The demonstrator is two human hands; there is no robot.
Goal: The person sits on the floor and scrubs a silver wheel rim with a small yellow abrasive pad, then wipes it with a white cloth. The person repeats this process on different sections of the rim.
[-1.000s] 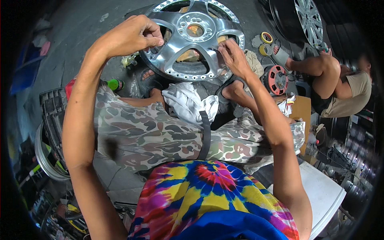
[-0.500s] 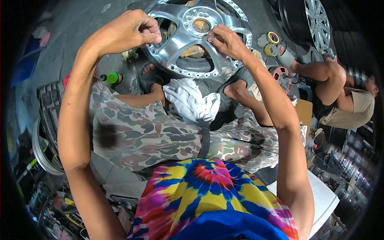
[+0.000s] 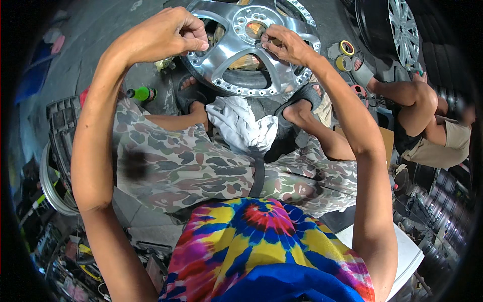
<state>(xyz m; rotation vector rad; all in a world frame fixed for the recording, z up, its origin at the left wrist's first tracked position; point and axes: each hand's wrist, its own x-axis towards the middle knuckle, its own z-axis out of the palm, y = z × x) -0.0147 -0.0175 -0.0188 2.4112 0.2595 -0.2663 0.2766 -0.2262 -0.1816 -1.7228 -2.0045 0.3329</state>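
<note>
A shiny silver wheel rim [image 3: 229, 38] with wide spokes and small holes round its edge lies in front of my feet. My left hand [image 3: 183, 31] is above the rim's left side, its fingers curled in toward the thumb; whatever they may hold is hidden. My right hand [image 3: 287, 44] is close to the hub, fingertips pinched together over a spoke. Something small and dark seems to be at those fingertips, too small to name. A crumpled white cloth [image 3: 241, 123] lies between my sandalled feet.
A green bottle [image 3: 142, 94] lies left of my feet. Rolls of tape [image 3: 346, 48] are on the floor to the right. Farther right sits another person [image 3: 422, 100], beside a dark wheel [image 3: 387, 30]. Another rim [image 3: 53, 186] stands at my left, and stacked rims [image 3: 448, 201] at lower right.
My right hand has shifted slightly up, staying near the hub with its pinch kept. My left hand has barely moved, and the whole view has shifted a little.
</note>
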